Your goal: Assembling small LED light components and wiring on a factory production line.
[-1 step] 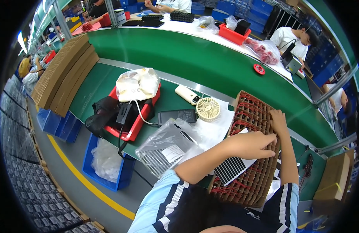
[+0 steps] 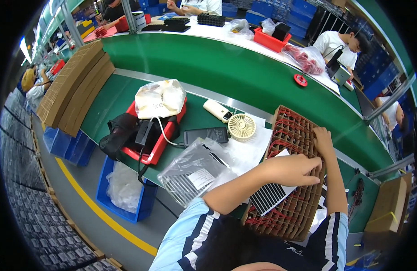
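Observation:
A divided cardboard box [image 2: 292, 118] with many small cells lies slanted in front of me, red wires lying in and over its cells. My left hand [image 2: 292, 169] is palm down above its middle, fingers bent, thumb near the index finger; what it holds, if anything, is hidden. Beneath that hand a white sheet with black strips [image 2: 268, 198] slants across the box. At the box's right edge, my right hand [image 2: 323, 139] has its fingers curled over the cells, their tips out of sight.
Left of the box are a cream handheld fan [image 2: 241, 126], a pale device [image 2: 217, 109], a black power bank [image 2: 206, 135] and a clear bag of striped sheets [image 2: 192, 174]. Further left stands a red bin [image 2: 152, 156]. A blue bin [image 2: 127, 189] is below. Co-workers sit across the green divider [image 2: 208, 67].

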Motion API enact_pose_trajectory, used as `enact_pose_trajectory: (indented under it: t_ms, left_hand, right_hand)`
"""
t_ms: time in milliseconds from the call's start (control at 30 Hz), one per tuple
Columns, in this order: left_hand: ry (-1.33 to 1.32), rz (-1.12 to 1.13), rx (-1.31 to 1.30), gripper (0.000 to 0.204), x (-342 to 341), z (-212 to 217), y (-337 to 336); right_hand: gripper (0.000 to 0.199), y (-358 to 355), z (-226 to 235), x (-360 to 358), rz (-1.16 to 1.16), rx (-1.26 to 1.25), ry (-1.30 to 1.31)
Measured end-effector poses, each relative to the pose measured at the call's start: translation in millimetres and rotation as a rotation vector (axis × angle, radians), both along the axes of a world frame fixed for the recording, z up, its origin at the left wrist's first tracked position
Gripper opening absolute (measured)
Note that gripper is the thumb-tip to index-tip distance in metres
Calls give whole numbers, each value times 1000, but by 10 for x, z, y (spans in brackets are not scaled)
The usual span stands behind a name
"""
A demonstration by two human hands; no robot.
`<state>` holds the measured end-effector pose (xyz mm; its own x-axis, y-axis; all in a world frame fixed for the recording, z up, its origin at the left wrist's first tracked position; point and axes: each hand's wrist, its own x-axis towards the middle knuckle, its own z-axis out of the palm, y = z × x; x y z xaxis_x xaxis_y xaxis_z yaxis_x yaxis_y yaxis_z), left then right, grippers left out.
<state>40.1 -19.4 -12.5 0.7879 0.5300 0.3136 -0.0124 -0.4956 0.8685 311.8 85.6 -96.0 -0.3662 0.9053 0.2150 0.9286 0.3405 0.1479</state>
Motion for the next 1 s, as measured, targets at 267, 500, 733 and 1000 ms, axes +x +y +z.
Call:
enact_pose_trajectory:
  t_ms: [267, 500, 733, 1000]
  left_hand:
    - [22, -127, -75, 32, -30, 56, 69]
    - [96, -22, -67, 32, -168, 33, 121]
    - [136, 13, -46, 34, -79, -69, 172]
    - [115, -53, -204, 33, -132, -34, 285]
  right_hand:
    - [12, 153, -82, 57, 113, 95, 223]
    - [12, 113, -77, 75, 224, 73, 182]
    - [8, 72, -26, 100, 221, 89, 230]
    - [8, 227, 77, 177, 72, 29, 416]
